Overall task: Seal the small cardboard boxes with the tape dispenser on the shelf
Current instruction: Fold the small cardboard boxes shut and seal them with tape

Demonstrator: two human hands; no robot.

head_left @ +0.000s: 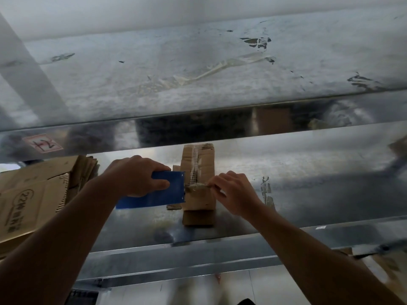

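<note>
Small cardboard box (pixel 199 172) at centre of the metal shelf (pixel 308 172). At its 9 o'clock, touching it, blue tape dispenser (pixel 158 194), clenched in left grip (pixel 136 176). At its 3 o'clock, right grip (pixel 237 190), pinching tape strip (pixel 197 186) stretched across box top. Farther toward 9 o'clock, flattened cartons (pixel 33 194) stacked.

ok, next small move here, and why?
Probably draw the dispenser leftward, past the box edge, then tear. The left hand grips it at the box's left side, and the right hand pinches the tape end on the box top, so the strip looks anchored.
</note>
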